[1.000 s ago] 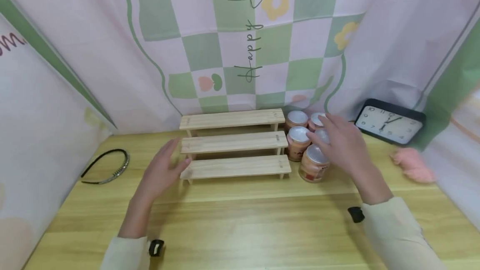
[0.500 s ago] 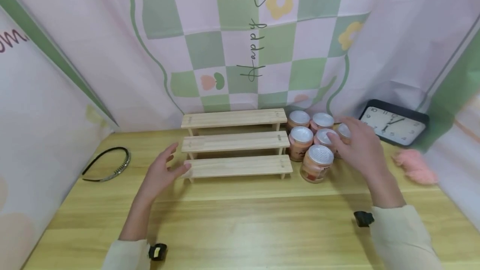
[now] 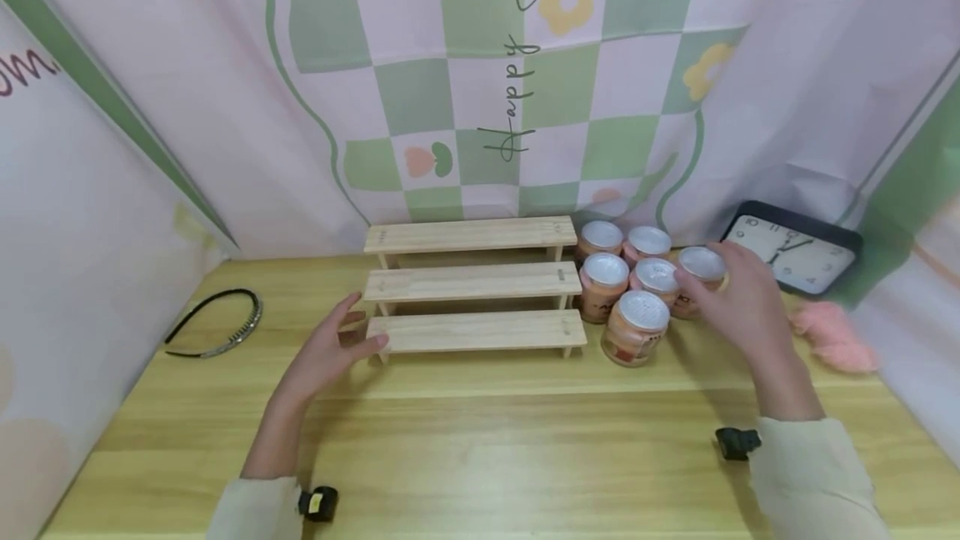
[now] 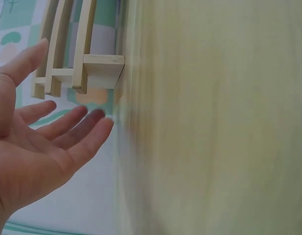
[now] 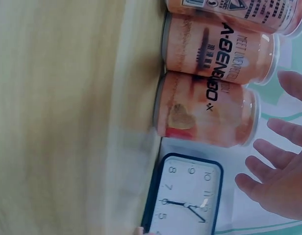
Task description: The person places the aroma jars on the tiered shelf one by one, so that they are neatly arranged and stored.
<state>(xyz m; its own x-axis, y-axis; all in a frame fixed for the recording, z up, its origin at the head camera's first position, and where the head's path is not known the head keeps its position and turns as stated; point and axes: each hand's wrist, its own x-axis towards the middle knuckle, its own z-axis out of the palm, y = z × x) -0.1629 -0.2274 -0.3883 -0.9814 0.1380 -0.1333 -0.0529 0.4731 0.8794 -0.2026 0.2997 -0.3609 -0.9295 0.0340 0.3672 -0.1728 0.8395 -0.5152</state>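
Observation:
In the head view, several orange cans with silvery lids stand upright in a cluster at the right end of a three-step wooden rack. My right hand is spread beside the rightmost can, thumb near its front and forefinger near its lid. In the right wrist view, the fingers are parted beyond the lids and grip nothing. My left hand is at the rack's left end, its thumb overlapping the lowest step in the head view. The left wrist view shows its fingers loosely extended, palm bare.
A black table clock leans at the back right, with a pink fuzzy bundle in front of it. A black headband lies at the left. Behind the wooden table hangs a patterned curtain.
My right hand has moved right from over the cans to the outer side of the rightmost one, uncovering the lids. My left hand stays by the rack's left end. The view has shifted slightly.

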